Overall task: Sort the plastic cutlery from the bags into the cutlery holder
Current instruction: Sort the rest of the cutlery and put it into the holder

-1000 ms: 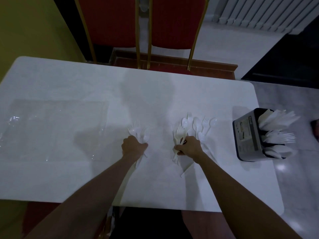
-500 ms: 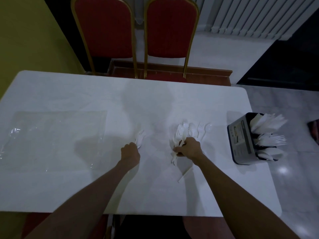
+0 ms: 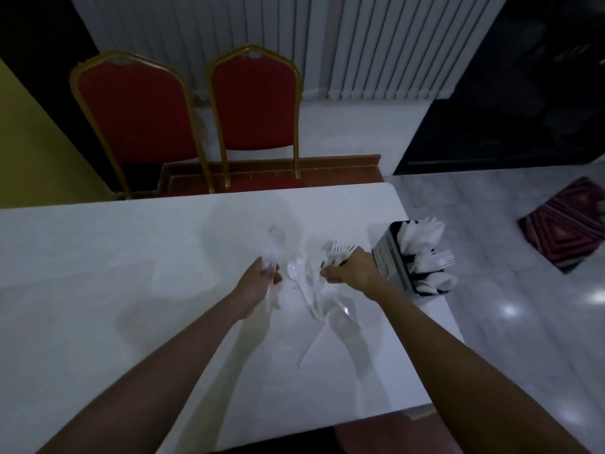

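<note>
Gripping white plastic forks [image 3: 274, 245], tines up: left hand [image 3: 257, 281], right hand [image 3: 355, 271].

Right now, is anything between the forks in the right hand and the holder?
Nothing visible. The right hand grips a bunch of forks close beside the holder, with no object between them. Its slots already hold cutlery, which may crowd the drop.

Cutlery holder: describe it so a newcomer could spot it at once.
Start at the white table and follow it to its right edge, just beyond the right hand. The cutlery holder stands there: a dark box with a label, the only box on the table, white cutlery sticking out.
</note>
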Demonstrator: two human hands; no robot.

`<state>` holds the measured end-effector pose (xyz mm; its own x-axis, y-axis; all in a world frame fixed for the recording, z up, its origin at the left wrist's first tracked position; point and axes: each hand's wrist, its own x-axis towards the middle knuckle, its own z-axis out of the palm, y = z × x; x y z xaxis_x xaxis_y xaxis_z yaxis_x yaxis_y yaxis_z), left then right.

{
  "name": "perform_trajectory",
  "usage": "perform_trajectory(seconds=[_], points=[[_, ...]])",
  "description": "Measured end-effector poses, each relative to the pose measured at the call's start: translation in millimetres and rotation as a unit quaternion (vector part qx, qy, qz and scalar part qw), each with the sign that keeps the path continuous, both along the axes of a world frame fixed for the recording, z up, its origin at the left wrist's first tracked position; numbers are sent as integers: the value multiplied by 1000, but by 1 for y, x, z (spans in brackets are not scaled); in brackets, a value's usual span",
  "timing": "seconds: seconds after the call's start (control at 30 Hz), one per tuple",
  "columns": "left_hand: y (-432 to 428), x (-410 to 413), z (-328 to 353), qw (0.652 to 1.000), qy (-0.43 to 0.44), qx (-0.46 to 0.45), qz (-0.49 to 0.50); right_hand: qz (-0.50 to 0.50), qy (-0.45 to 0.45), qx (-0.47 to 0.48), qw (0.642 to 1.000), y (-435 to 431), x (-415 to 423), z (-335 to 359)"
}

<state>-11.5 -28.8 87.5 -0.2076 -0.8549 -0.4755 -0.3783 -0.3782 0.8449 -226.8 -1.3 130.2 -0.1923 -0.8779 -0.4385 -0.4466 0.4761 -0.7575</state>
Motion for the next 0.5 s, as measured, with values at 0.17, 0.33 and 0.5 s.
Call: perform_trajectory(seconds=[0.17, 0.33, 0.5], points=[[-16, -92, 59, 993, 107, -29, -42, -7, 24, -67, 997, 4, -72, 72], [-11, -163, 84, 982, 183, -27, -50, -50, 72, -101, 991, 24, -151, 103], [-3, -202, 73, 976, 216, 0, -35, -102, 107, -94, 985, 42, -176, 65]])
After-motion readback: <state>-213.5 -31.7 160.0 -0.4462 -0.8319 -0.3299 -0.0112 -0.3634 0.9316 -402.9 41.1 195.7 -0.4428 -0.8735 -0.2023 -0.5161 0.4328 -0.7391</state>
